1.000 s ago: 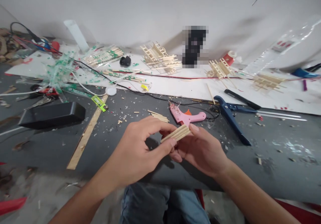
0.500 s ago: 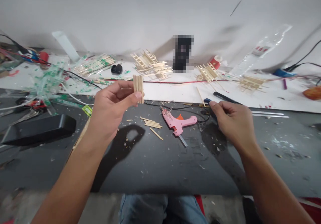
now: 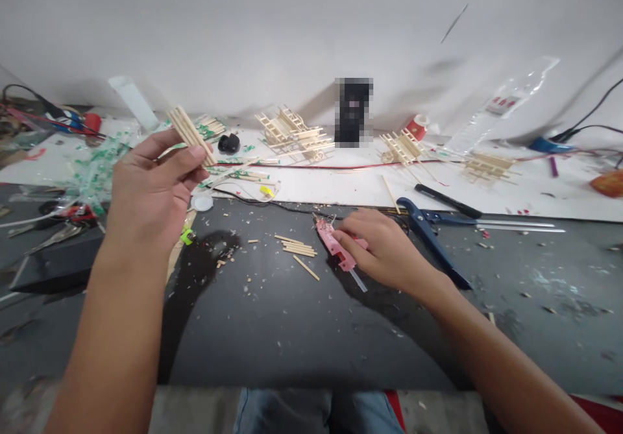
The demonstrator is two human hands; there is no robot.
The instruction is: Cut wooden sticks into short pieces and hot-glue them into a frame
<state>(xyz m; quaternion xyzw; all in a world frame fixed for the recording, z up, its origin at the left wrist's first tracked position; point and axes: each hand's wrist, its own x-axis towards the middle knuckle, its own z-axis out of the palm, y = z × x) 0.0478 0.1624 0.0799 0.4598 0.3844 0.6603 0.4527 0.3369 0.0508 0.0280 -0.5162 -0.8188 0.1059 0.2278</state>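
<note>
My left hand, raised at the left, pinches a small flat row of wooden sticks between thumb and fingers; the row leans to the left. My right hand is closed over the handle of a pink hot glue gun, which lies on the dark tabletop with a clear glue stick poking out of its rear. Most of the handle is hidden under the fingers. Several short cut sticks lie just left of the glue gun. Beyond my right hand rest blue-handled scissors.
Small wooden stick models stand on the white ledge at the back, near a dark pixelated object. A black pen-like tool lies at the right. Plastic wrappers and a black box are at the left.
My right hand has left the blue-handled scissors and moved left onto the glue gun. My left hand has moved left with the row of sticks, which is now tilted.
</note>
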